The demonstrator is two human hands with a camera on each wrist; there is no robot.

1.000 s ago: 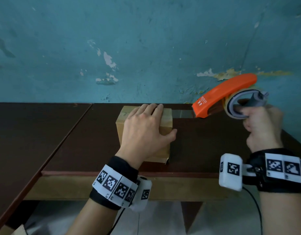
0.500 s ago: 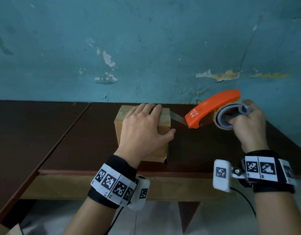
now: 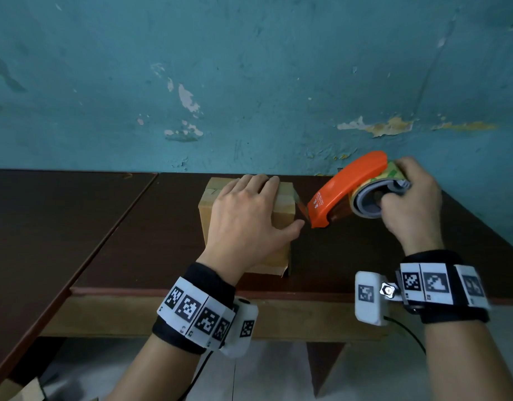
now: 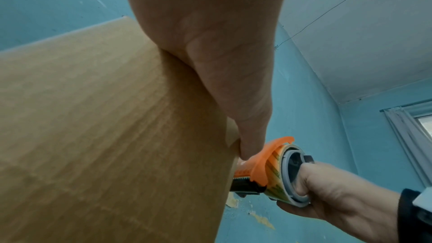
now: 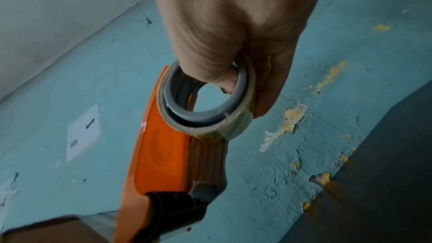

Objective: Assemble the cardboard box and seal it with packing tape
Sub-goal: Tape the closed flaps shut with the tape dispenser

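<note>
Both your hands work: left hand (image 3: 243, 224) lies flat on the box (image 3: 282, 215), hiding its top; right hand (image 3: 408, 204) grips the tape dispenser (image 3: 342, 192) beside the box.

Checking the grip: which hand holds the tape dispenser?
The right hand, fingers hooked through the dispenser's roll; the left hand lies flat on the box.

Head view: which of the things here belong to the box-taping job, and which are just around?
In use:
small brown cardboard box, pressed down by the left hand
orange tape dispenser with its tape roll, gripped by the right hand

Just around:
dark brown wooden table
peeling teal wall
</note>
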